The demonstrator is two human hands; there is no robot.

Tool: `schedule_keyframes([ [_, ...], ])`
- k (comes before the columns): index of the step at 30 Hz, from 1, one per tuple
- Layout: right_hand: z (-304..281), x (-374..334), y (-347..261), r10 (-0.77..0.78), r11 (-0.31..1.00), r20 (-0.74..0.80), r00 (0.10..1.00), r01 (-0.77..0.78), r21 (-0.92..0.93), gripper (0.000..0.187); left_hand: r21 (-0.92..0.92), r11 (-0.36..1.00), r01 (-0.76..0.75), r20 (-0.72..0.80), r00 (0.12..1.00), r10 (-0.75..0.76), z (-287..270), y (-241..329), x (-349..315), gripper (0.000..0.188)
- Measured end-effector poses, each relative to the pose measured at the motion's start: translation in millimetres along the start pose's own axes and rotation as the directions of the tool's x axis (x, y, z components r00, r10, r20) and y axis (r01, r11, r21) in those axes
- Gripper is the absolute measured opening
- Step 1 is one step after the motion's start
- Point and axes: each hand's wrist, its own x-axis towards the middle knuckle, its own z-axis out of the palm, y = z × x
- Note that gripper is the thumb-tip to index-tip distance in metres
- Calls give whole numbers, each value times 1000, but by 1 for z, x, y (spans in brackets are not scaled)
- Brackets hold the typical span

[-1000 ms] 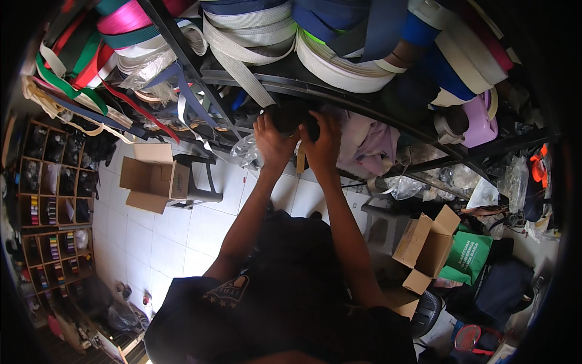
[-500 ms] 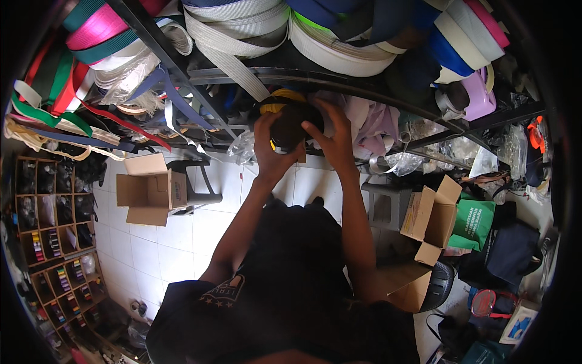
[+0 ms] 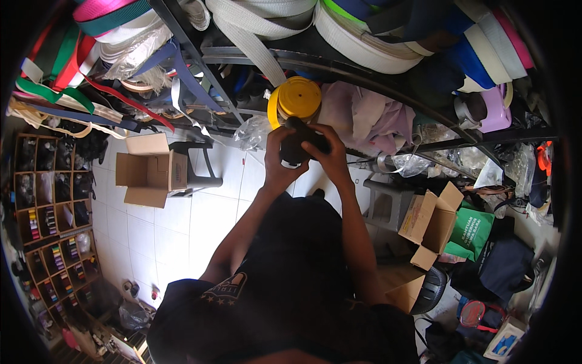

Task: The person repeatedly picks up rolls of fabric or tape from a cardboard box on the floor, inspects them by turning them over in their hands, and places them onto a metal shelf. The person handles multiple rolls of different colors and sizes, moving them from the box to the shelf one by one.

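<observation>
Both my hands grip a black bundle, apparently a roll of strap (image 3: pixel 295 141), held out in front of me at the shelf. My left hand (image 3: pixel 280 165) closes around its left side. On the other side my right hand (image 3: pixel 332 155) holds it, with the thumb pressed against its face. Just beyond the bundle sits a yellow roll of strap (image 3: pixel 305 94) on the lower shelf. Crumpled pale lilac fabric (image 3: pixel 370 115) lies to the right of the yellow roll. The underside of the bundle is hidden by my fingers.
A black metal shelf frame (image 3: pixel 315 62) crosses ahead, with white webbing rolls (image 3: pixel 364 45) above. Colored ribbons (image 3: pixel 66 79) hang at left. An open carton (image 3: pixel 148 171) rests by a stool; another carton (image 3: pixel 431 223) stands right, near a grey stool (image 3: pixel 383 206).
My hands have drawn the black roll back toward me and lower, away from the shelf. The yellow roll behind it now shows much more fully. The view has shifted slightly.
</observation>
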Motion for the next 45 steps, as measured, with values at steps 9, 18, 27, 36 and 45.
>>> schedule_keyframes([
  [9,15,-50,22,163,986,-26,986,-163,23,43,-376,706,600,307,800,-516,-11,-8,-43,43],
  [18,-1,-45,-4,244,969,-135,960,-237,69,27,-419,597,684,414,729,-545,-49,26,-9,30],
  [27,-2,-76,-8,370,927,-249,895,-375,31,24,-330,645,690,522,702,-484,-83,34,5,27],
  [36,-47,-175,66,302,860,-463,834,-448,-246,31,-318,782,536,304,839,-451,-121,87,-18,26],
  [45,-108,-318,116,437,515,-536,722,-690,-509,40,-480,778,404,135,911,-390,-152,120,-81,33],
])
